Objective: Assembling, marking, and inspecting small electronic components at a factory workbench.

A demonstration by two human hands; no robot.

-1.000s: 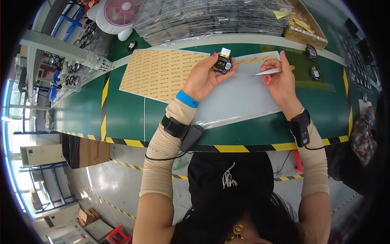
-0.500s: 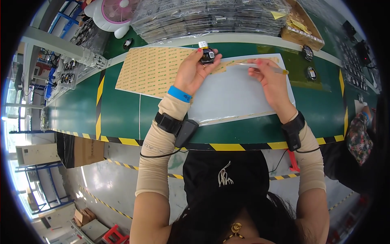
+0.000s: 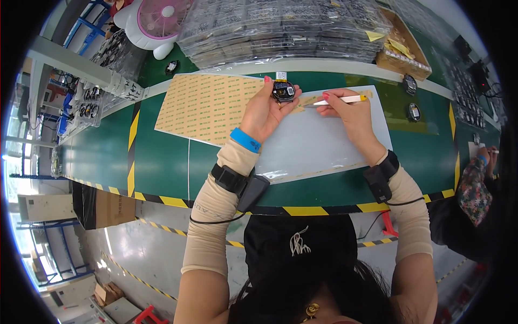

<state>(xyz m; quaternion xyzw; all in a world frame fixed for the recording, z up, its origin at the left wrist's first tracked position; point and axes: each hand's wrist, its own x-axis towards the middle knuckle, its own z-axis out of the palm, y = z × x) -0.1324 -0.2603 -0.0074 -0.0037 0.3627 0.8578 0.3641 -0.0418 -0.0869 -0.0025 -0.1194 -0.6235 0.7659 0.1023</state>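
My left hand (image 3: 263, 112) is closed around the edge of a round black watch module (image 3: 283, 90), its inner parts facing up. A small white-labelled piece (image 3: 281, 76) sticks out from the module's far side. In my right hand (image 3: 347, 112) is a pair of slim white tweezers (image 3: 345, 100) with a yellow end, pinched between thumb and fingers. The pointed tip aims left, at the tan strip of a whitish backing sheet (image 3: 318, 146); whether it touches cannot be made out. To the left lies a tan adhesive sheet (image 3: 197, 105) with rows of small printed marks.
Stacked clear trays (image 3: 280, 38) fill the table's far side, beside a cardboard box (image 3: 404, 65). Two round modules (image 3: 414, 112) lie on a yellowish film at right. A pink-and-white fan (image 3: 162, 19) stands far left. A co-worker's sleeve (image 3: 475, 189) shows at right.
My right hand has turned the tweezers so the tip points lower, nearer the tan strip. My left hand still holds the module. The whole view has shifted slightly.
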